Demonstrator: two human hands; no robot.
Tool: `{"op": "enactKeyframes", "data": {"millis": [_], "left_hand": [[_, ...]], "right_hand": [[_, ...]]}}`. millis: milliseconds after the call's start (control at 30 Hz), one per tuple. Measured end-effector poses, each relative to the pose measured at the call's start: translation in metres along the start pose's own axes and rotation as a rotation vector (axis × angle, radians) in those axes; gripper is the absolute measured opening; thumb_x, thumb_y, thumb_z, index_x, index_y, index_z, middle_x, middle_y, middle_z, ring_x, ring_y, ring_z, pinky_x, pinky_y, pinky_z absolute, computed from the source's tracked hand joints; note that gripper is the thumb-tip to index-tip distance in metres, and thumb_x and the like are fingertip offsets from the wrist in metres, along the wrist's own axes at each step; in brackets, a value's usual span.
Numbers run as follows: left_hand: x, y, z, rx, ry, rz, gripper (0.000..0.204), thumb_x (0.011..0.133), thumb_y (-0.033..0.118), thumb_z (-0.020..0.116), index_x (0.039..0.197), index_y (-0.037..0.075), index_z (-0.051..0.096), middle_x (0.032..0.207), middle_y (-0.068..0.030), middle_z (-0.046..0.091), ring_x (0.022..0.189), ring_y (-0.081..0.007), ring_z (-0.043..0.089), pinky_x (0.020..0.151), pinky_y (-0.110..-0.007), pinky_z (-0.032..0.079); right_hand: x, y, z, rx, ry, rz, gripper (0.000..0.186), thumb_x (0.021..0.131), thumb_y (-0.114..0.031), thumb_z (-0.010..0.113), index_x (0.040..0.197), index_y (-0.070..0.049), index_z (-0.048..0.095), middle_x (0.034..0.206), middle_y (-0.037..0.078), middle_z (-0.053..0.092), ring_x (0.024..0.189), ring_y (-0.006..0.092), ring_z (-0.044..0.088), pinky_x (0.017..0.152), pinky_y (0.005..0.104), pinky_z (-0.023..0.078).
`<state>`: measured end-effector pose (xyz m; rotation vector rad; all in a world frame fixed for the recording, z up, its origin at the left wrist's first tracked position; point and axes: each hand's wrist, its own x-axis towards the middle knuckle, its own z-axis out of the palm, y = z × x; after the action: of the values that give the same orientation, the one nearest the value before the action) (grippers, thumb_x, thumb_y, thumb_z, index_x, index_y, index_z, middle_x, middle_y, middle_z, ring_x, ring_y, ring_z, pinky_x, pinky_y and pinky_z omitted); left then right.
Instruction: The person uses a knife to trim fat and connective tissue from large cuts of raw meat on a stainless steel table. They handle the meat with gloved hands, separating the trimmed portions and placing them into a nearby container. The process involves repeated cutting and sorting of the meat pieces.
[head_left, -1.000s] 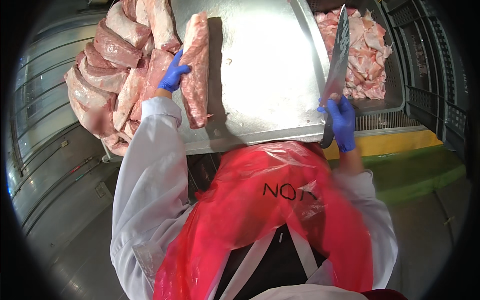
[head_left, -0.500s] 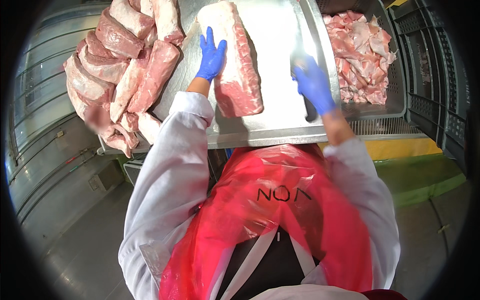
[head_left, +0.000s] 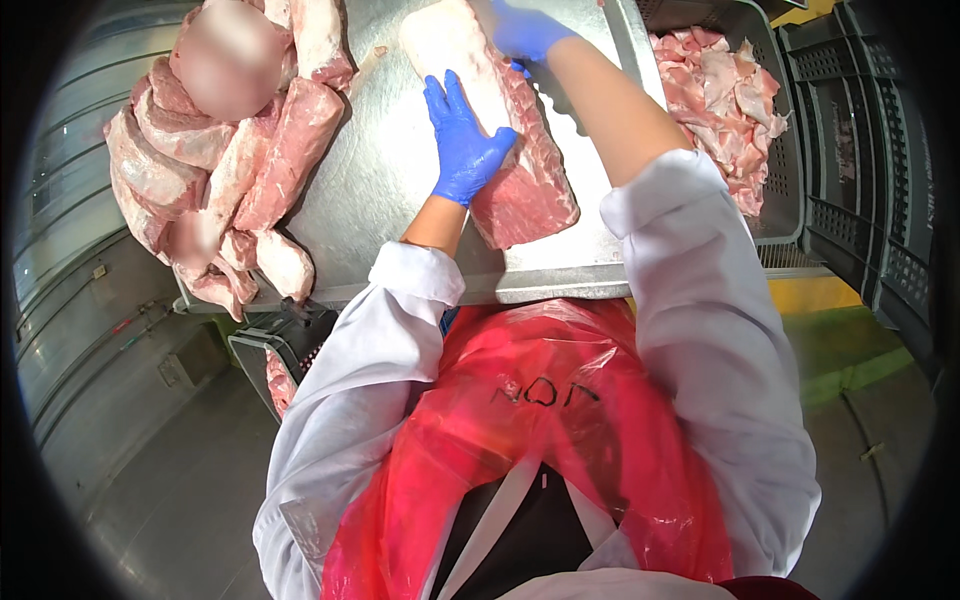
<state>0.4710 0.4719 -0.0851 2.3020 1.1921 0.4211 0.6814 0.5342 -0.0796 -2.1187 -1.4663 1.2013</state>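
Note:
A long slab of boneless pork loin [head_left: 525, 190], pale fat on top and pink meat along its right side, lies on the metal work table. My left hand [head_left: 468, 150], in a blue glove, rests flat on it with the fingers spread. At the loin's far right edge is my right hand [head_left: 533, 33], also gloved in blue and smeared by motion. Its fingers are curled round the knife's grip, though the blade is not clearly visible. A dark patch shows on the table beneath the right forearm.
Several large pork pieces [head_left: 290, 150] are heaped on the table's left side. To the right, a dark crate [head_left: 785, 190] holds pale pink trimmings [head_left: 720, 110]. Black crates [head_left: 850, 150] stand farther right. Another crate [head_left: 262, 350] with meat sits below the table's left front.
My right hand has swung far and left to the loin's edge. The left hand has shifted right and slightly nearer on the meat. The loin lies more slanted, its near end farther right.

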Motion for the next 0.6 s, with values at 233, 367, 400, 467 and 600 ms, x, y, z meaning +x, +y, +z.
{"op": "enactKeyframes", "data": {"millis": [233, 367, 400, 467, 600], "left_hand": [[-0.005, -0.01, -0.002, -0.006, 0.001, -0.008, 0.109, 0.074, 0.027, 0.073, 0.157, -0.004, 0.011, 0.16, -0.0384, 0.001, 0.15, -0.0524, 0.003, 0.123, -0.052, 0.013], [0.004, -0.012, -0.004, -0.03, -0.027, -0.005, 0.106, 0.077, 0.026, 0.071, 0.158, -0.002, 0.009, 0.161, -0.0364, -0.001, 0.151, -0.0514, 0.0, 0.123, -0.051, 0.013], [0.009, -0.015, -0.003, -0.038, -0.017, -0.003, 0.107, 0.076, 0.028, 0.072, 0.158, -0.002, 0.01, 0.161, -0.0365, 0.001, 0.151, -0.0524, 0.001, 0.123, -0.053, 0.013], [0.013, -0.023, -0.004, -0.053, 0.015, -0.021, 0.109, 0.074, 0.034, 0.073, 0.158, -0.002, 0.013, 0.161, -0.0368, 0.003, 0.15, -0.0544, 0.002, 0.122, -0.057, 0.012], [0.011, -0.032, -0.001, -0.066, 0.028, 0.013, 0.106, 0.077, 0.035, 0.071, 0.159, 0.004, 0.013, 0.163, -0.0337, 0.003, 0.151, -0.0524, 0.003, 0.121, -0.058, 0.015]], "right_hand": [[-0.101, -0.005, 0.024, -0.11, -0.048, -0.045, 0.079, 0.088, -0.007, 0.046, 0.158, 0.002, 0.01, 0.116, 0.034, 0.065, 0.096, 0.0425, 0.07, 0.084, 0.0436, 0.055], [-0.096, -0.037, -0.001, 0.062, -0.151, 0.085, 0.079, 0.088, -0.004, 0.046, 0.158, 0.002, 0.01, 0.123, 0.036, 0.061, 0.095, 0.0418, 0.071, 0.082, 0.0446, 0.055], [-0.103, -0.037, 0.0, 0.08, -0.132, 0.085, 0.079, 0.088, -0.005, 0.046, 0.158, 0.001, 0.01, 0.122, 0.036, 0.061, 0.096, 0.042, 0.07, 0.083, 0.0453, 0.055], [-0.125, -0.032, 0.014, 0.103, -0.112, 0.073, 0.078, 0.089, -0.006, 0.045, 0.159, 0.0, 0.01, 0.12, 0.035, 0.062, 0.097, 0.0425, 0.07, 0.084, 0.0468, 0.055], [-0.158, -0.006, 0.055, -0.087, -0.015, 0.016, 0.075, 0.091, -0.008, 0.04, 0.159, -0.003, 0.008, 0.121, 0.035, 0.061, 0.101, 0.0448, 0.068, 0.087, 0.0496, 0.054]]}}
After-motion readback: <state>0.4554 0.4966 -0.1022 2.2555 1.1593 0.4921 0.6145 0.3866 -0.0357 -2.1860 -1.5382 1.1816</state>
